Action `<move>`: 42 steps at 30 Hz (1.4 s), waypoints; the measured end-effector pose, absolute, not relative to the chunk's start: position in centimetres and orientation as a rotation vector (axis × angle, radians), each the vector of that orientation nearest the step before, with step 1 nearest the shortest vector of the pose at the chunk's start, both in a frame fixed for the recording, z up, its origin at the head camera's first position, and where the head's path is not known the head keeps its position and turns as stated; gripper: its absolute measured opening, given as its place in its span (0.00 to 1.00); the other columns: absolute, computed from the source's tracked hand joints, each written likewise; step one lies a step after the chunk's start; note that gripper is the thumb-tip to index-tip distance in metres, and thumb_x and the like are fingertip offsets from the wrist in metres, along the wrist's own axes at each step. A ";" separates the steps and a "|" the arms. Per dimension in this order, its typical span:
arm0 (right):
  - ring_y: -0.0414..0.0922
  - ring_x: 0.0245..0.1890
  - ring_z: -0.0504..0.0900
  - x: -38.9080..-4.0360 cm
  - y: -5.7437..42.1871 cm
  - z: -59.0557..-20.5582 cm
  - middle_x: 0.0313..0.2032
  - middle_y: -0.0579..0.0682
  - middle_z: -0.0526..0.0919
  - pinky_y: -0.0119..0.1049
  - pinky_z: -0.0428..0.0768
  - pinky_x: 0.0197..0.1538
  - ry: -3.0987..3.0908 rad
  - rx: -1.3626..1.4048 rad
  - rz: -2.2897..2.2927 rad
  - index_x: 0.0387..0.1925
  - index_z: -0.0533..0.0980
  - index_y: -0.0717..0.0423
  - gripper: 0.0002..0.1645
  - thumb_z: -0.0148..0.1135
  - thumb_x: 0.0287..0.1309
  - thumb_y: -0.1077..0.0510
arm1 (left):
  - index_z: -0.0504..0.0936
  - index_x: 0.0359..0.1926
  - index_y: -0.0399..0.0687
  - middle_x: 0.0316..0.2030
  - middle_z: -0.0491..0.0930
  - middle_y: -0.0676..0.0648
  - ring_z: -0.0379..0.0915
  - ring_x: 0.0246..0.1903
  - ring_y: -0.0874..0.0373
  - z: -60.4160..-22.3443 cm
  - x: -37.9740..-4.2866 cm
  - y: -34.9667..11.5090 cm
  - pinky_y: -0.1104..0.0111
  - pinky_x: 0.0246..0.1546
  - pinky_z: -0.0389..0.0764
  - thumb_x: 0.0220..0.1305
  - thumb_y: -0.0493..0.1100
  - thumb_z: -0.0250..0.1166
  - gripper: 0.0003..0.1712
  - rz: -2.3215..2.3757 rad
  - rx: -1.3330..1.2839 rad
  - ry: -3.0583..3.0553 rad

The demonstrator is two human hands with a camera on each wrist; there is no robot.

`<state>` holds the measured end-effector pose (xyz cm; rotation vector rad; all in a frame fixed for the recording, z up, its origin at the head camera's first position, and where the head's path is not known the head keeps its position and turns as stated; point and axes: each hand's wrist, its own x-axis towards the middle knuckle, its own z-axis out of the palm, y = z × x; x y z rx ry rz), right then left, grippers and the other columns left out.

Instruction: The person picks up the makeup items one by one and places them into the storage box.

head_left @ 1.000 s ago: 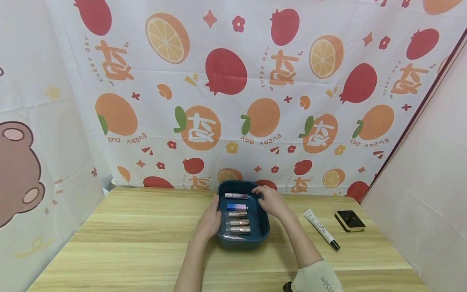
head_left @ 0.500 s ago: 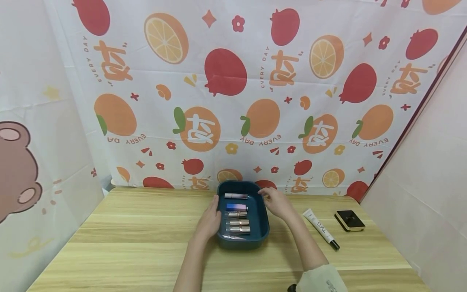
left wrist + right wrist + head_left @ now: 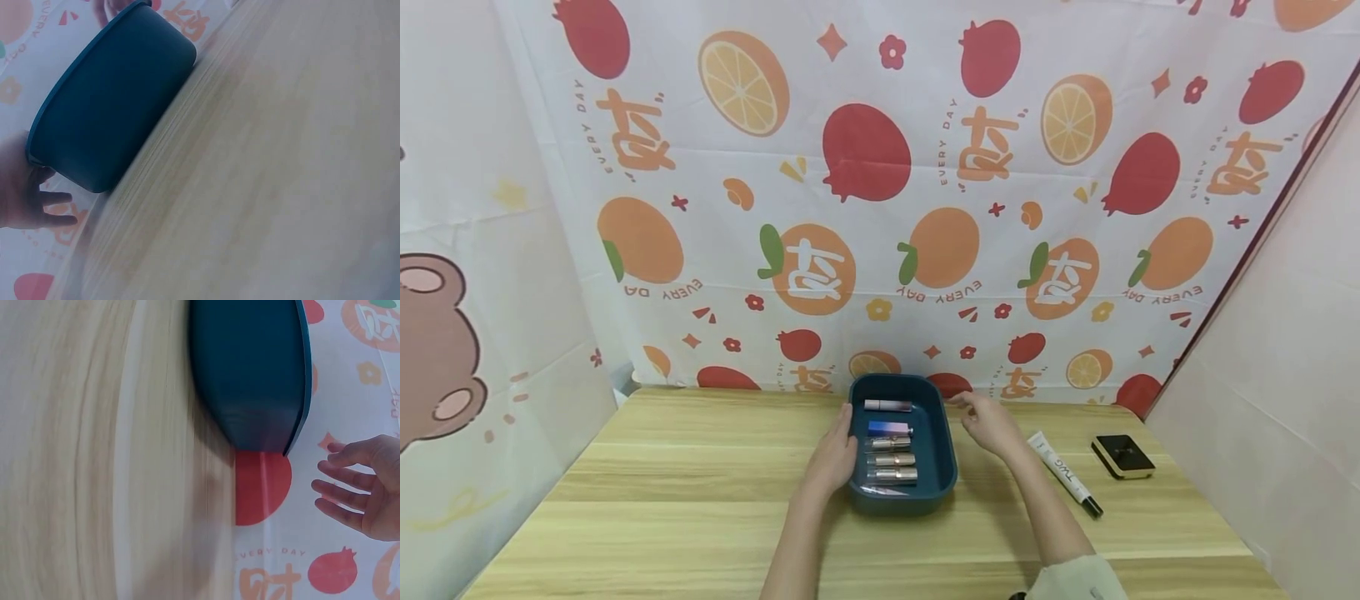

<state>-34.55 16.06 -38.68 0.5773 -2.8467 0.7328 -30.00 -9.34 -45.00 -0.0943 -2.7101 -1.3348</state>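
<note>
A dark teal rectangular box (image 3: 898, 504) stands at the back middle of the table. In it lie a pink-and-dark lip gloss tube (image 3: 887, 406), a blue-to-pink tube (image 3: 889, 428), several gold lipsticks (image 3: 892, 459) and a thin pale item (image 3: 883, 491) at the near end. My left hand (image 3: 831, 454) rests against the box's left side. In the left wrist view its fingers (image 3: 57, 197) stretch out straight below the rim. To the right of the box, apart from it, my right hand (image 3: 990, 423) holds nothing. Its fingers (image 3: 344, 475) are loosely spread in the right wrist view.
A white tube with a black cap (image 3: 1066, 475) lies right of the box, near my right forearm. Farther right is a square black-and-gold compact (image 3: 1122, 456). The wooden table (image 3: 685, 500) meets a fruit-printed cloth (image 3: 865, 150) behind the box.
My right hand has moved right, from over the box's right rim to outside it. The left hand stays at the box's left side. The box and its contents hold their place.
</note>
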 end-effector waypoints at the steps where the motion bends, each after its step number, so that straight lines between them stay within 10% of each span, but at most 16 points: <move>1: 0.50 0.41 0.78 -34.6 16.3 -38.8 0.43 0.52 0.80 0.45 0.78 0.42 -2.846 0.573 0.732 0.46 0.78 0.56 0.18 0.57 0.52 0.70 | 0.48 0.70 0.38 0.69 0.47 0.39 0.44 0.66 0.43 -45.0 -30.0 -9.3 0.53 0.63 0.49 0.68 0.38 0.43 0.31 -1.334 -0.094 -2.711; 42: 0.56 0.41 0.77 -33.9 23.6 -40.1 0.44 0.59 0.79 0.50 0.77 0.41 -2.852 0.366 0.766 0.49 0.76 0.61 0.22 0.58 0.50 0.71 | 0.47 0.69 0.36 0.68 0.46 0.38 0.44 0.66 0.43 -45.0 -30.0 -9.2 0.53 0.63 0.49 0.68 0.37 0.42 0.31 -1.309 -0.134 -2.713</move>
